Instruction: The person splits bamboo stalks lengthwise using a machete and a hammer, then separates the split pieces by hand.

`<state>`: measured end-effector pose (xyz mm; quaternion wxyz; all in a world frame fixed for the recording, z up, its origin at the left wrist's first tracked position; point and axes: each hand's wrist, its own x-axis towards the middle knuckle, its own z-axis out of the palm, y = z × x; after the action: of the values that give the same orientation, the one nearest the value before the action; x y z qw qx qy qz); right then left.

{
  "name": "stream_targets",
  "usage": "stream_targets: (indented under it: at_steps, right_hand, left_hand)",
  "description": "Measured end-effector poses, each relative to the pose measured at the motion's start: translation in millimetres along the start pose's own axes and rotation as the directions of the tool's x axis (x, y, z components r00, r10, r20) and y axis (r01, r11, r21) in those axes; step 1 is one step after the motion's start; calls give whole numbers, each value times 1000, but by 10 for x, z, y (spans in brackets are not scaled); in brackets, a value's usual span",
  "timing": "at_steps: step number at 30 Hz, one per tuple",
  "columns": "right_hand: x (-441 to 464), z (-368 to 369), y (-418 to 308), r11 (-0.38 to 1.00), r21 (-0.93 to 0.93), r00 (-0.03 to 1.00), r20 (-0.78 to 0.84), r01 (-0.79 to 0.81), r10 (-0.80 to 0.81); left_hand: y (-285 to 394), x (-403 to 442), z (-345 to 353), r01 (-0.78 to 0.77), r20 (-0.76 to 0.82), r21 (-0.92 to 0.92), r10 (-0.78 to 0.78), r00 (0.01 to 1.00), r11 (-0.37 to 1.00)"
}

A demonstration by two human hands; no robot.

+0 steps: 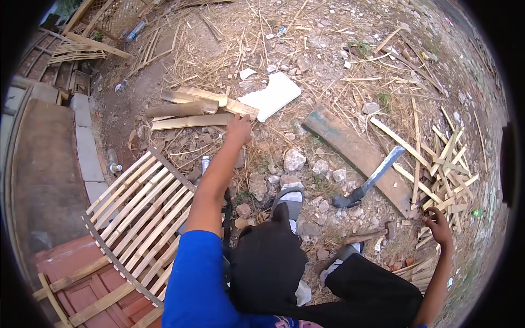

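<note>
My left hand (239, 129) reaches forward, its fingers closed on the near end of a split bamboo piece (242, 107). That piece lies among several other split bamboo lengths (183, 109) on the ground. Off to the right, my right hand (439, 226) hovers at the edge of a heap of cut bamboo slats (451, 164), fingers loosely bent and apart, with nothing visible in them. A machete (377, 175) with a dark handle rests across a wooden plank (355, 153). By my foot lies a hammer (367, 236).
A slatted bamboo panel (143, 218) leans at the left over a reddish wooden door (106, 290). A white foam piece (276, 95) lies beyond the bamboo. Stones (295, 160), straw and scraps cover the ground. A spray can (205, 164) stands beside my left forearm.
</note>
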<state>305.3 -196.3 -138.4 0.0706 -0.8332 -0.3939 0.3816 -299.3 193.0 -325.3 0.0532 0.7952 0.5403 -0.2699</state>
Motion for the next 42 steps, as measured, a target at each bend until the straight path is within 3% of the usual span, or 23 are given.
stream_targets:
  at_steps: [4, 7, 11, 16, 19, 22, 23, 26, 30, 34, 36, 37, 38, 40, 41, 42]
  right_hand:
    - [-37, -28, 34, 999, -27, 998, -42, 42, -43]
    - [-31, -30, 55, 998, -33, 998, -36, 49, -50]
    - [-23, -85, 40, 996, -71, 998, -23, 53, -55]
    - [-30, -68, -18, 996, -34, 997, -22, 78, -79]
    - [12, -71, 56, 997, 15, 997, 0, 76, -76]
    - [-30, -80, -9, 997, -21, 997, -4, 73, -73]
    - [-54, -93, -54, 997, -28, 998, -2, 67, -67]
    - [-88, -82, -72, 995, -56, 996, -19, 83, -84]
    - [-94, -87, -33, 997, -74, 999, 23, 37, -35]
    - [-99, -97, 16, 999, -47, 1000, -12, 14, -15]
    - [-106, -103, 31, 992, -98, 994, -61, 82, -88]
    - [-125, -130, -68, 999, -32, 1000, -6, 29, -29]
    - [-185, -143, -214, 994, -100, 999, -15, 35, -36]
    - [-127, -112, -111, 997, -53, 997, -39, 57, -59]
    - [-252, -173, -346, 997, -70, 999, -14, 44, -45]
    - [-189, -142, -199, 982, -158, 992, -51, 106, -115]
  left_hand:
    - [-35, -356, -87, -89, -148, -76, 77, 986, 993]
    - [31, -643, -226, -220, -292, -26, 203, 935, 975]
    - [259, -1173, -685, -394, -402, -216, 287, 870, 893]
    - [656, -1793, -1088, -542, -530, -286, 341, 776, 790]
    - [785, -1477, -618, -635, -645, -192, 391, 657, 749]
    - [1052, -1031, -27, -627, -557, 82, 557, 616, 775]
    - [1146, -916, 94, -637, -478, 87, 593, 648, 766]
    - [1333, -765, 249, -599, -490, 51, 543, 682, 799]
    - [1425, -439, 226, -506, -97, -8, 502, 859, 863]
    - [1398, -297, -36, -606, -2, 94, 609, 793, 790]
    - [1268, -364, -310, -644, -117, -28, 637, 762, 764]
    - [1166, -411, -584, -669, -180, -76, 649, 739, 740]
    - [1085, -503, -875, -701, -266, -176, 652, 710, 691]
    - [980, -768, -1537, -777, -444, -266, 642, 625, 571]
    - [977, -1001, -1971, -731, -394, -359, 616, 682, 580]
    - [981, -1180, -2274, -724, -466, -396, 555, 689, 566]
